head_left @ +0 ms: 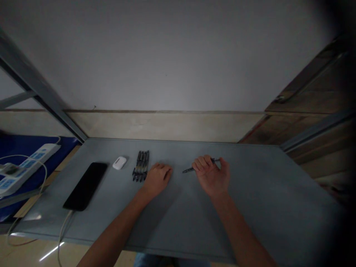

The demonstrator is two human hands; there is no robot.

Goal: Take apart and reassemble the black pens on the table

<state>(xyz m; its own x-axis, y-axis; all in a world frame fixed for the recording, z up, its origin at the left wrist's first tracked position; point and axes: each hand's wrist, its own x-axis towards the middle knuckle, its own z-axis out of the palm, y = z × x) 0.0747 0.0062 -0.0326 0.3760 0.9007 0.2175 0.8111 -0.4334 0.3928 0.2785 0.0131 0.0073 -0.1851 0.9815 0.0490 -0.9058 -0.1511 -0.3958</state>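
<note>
A dark pen [188,170] is gripped in my right hand [213,176], its tip pointing left and its other end showing by the thumb. My left hand [158,178] rests on the grey table [178,207] with the fingers curled; whether anything is inside them is hidden. Just left of that hand, several dark pens [141,163] lie side by side in a row. Further left are a small white case [119,162] and a black phone [85,186] with a cable at its near end.
A white power strip [27,167] with plugs and cables lies on a blue surface [65,148] beyond the table's left edge. Behind the table stands a pale wall [167,66]. Metal frame posts [59,115] rise at both sides.
</note>
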